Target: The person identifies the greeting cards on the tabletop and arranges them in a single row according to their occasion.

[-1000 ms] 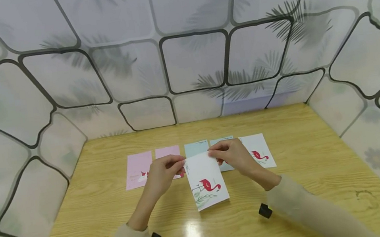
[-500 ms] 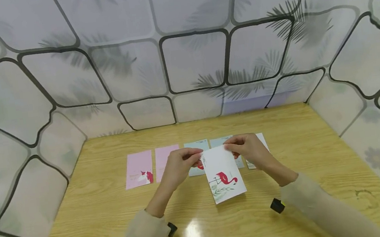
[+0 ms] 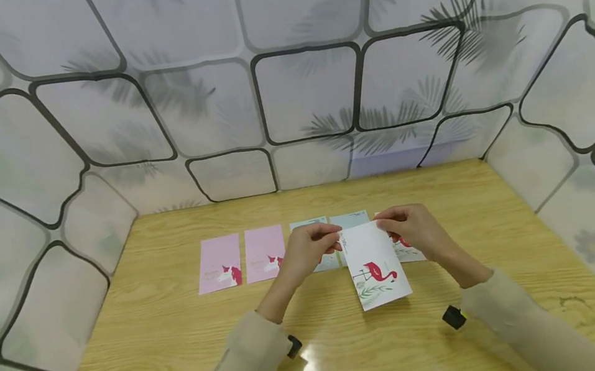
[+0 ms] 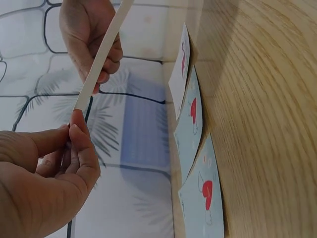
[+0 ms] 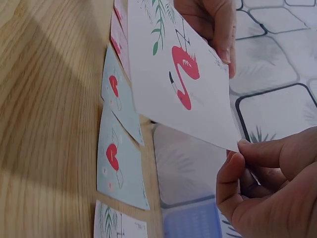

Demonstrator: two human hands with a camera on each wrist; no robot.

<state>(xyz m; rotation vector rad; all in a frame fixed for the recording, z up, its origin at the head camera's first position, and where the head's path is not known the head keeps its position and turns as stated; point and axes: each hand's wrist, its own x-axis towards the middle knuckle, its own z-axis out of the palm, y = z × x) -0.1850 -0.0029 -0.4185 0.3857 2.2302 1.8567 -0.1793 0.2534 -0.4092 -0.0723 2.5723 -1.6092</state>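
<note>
A white card (image 3: 370, 257) printed with a red flamingo and green leaves hangs between both hands, above the table. My left hand (image 3: 309, 251) pinches its upper left corner between thumb and fingers; my right hand (image 3: 415, 231) pinches the upper right corner. From the left wrist the card (image 4: 101, 57) appears nearly edge-on. Behind it, another white flamingo card (image 3: 410, 252) lies on the table, partly covered by the right hand. Two pale blue cards with red winged hearts, one of them (image 5: 113, 153) plain in the right wrist view, are partly hidden behind the hands in the head view.
Two pink unicorn cards, the outer (image 3: 219, 263) and the inner (image 3: 264, 252), lie at the left of the row on the wooden table (image 3: 184, 351). A patterned cloth wall (image 3: 308, 96) encloses the back and sides. Each sleeve has a small black device (image 3: 453, 317) at the wrist.
Both hands have carried the white flamingo card to the right, from in front of the blue cards toward the white card at the row's right end. Both pink cards are now uncovered.
</note>
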